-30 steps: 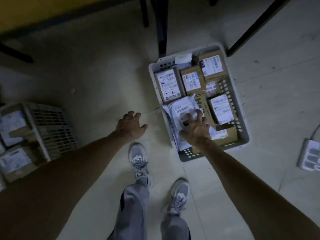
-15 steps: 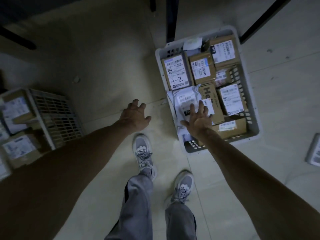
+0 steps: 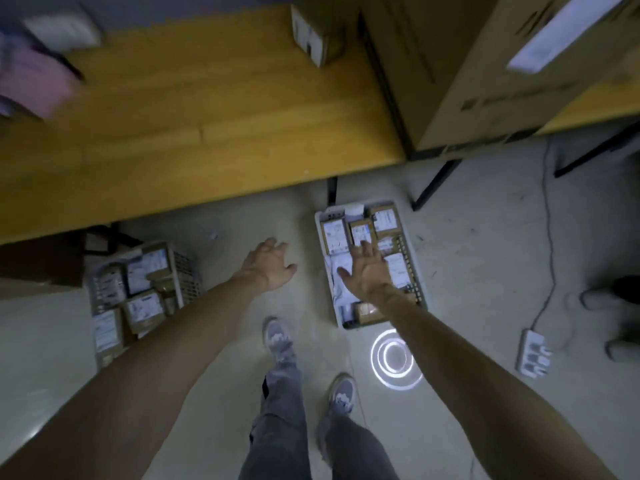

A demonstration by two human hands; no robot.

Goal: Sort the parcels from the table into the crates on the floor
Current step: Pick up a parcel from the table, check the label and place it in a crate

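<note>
The view has lifted: half a second ago only floor and crates showed, and now the yellow table [image 3: 207,133] fills the top. The right hand [image 3: 369,273], which was pressing the white mailer [image 3: 341,271] down into the right crate [image 3: 414,268], has risen off it and hangs above, fingers spread and released, holding nothing. The left hand [image 3: 268,266] is likewise loose and empty over bare floor between the crates. I judge this drop finished and the person straightening up for the next parcel.

The mailer lies flat in the crate's near-left part, long axis running 12 to 6 o'clock along the crate's own length; its lower end is crumpled. The left crate [image 3: 180,268] sits at 9 o'clock, also full of labelled boxes.

On the table, a small box [image 3: 313,36] waits at 12 o'clock, tilted, with blurred parcels [image 3: 41,71] at 10 o'clock and big cartons [image 3: 485,64] at 1 o'clock.
</note>
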